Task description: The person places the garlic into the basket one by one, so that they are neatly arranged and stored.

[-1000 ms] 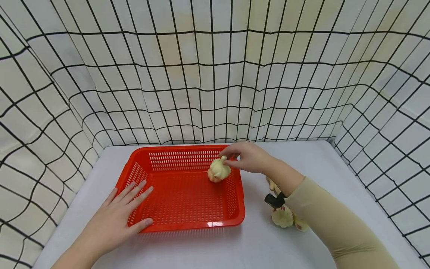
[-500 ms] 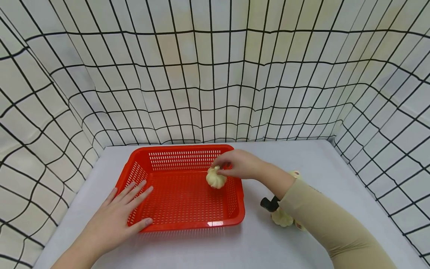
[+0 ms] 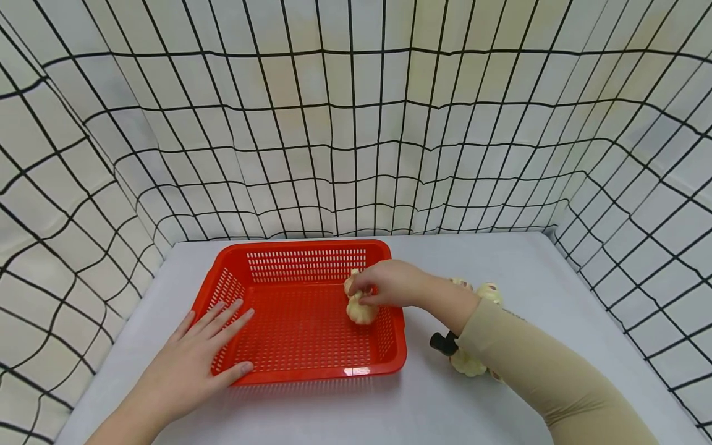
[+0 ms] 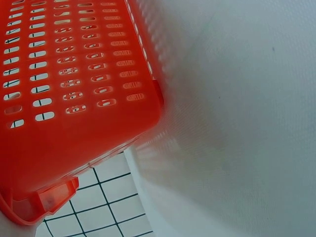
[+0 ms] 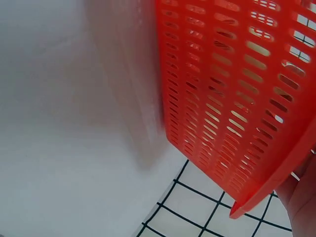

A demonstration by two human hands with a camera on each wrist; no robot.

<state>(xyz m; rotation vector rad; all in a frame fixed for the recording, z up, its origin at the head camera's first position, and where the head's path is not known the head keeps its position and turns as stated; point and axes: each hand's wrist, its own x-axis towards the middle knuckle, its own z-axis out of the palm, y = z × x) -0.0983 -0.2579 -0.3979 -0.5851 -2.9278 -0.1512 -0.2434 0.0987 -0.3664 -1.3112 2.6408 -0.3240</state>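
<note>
A red perforated plastic basket stands on the white tabletop. My right hand reaches over its right wall and pinches a pale garlic bulb by the top, low inside the basket. Just behind that bulb sits a second garlic bulb, partly covered by the fingers. My left hand rests with spread, straight fingers over the basket's front left corner. In the right wrist view, the basket's wall hides most of the garlic, and part of the hand shows at the right edge.
Several more garlic bulbs lie on the table to the right of the basket, partly behind the right forearm and its black wrist camera. Black netting over white cloth encloses the back and sides.
My right hand has moved down and slightly toward me with the garlic bulb, lower into the basket. The bulb behind it shows again. My left hand has stayed put.
</note>
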